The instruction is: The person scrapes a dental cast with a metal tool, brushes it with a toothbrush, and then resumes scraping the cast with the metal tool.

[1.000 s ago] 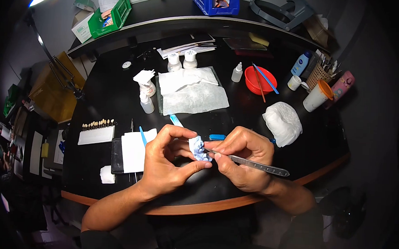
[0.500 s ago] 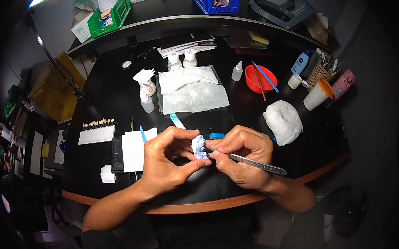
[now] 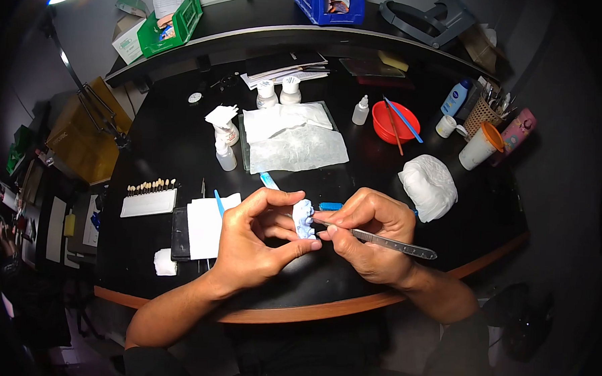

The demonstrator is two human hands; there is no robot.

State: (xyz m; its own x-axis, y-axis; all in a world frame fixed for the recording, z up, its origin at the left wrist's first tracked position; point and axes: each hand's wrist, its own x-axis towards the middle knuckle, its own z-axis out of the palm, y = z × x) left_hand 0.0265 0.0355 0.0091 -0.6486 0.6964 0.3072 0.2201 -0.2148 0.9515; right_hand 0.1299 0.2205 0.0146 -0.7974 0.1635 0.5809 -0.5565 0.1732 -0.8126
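Note:
Between the thumb and fingertips of my left hand point(image 3: 255, 233) is a small pale blue-white dental model point(image 3: 303, 219), its bumpy tooth side turned to the right. My right hand point(image 3: 373, 235) is closed in a pen-like grip on metal tweezers point(image 3: 396, 244), whose rear end points out to the lower right. The tweezer tips reach the right side of the model, partly covered by my fingers. Both hands are held over the front of the black table. Behind them lie a blue brush point(image 3: 330, 206) and a blue-and-white stick point(image 3: 268, 180).
A tissue-covered glass slab point(image 3: 244, 145) lies beyond my hands. On the right are a red bowl point(image 3: 384, 132) with brushes across it, a wad of white tissue point(image 3: 429, 187) and an orange-lidded cup point(image 3: 476, 154). A tooth shade guide point(image 3: 148, 203) and white paper point(image 3: 205, 234) are left.
The view has shifted slightly, so the table's things sit a little lower and further right. My hands keep their hold on the model and tweezers, with the model turned slightly.

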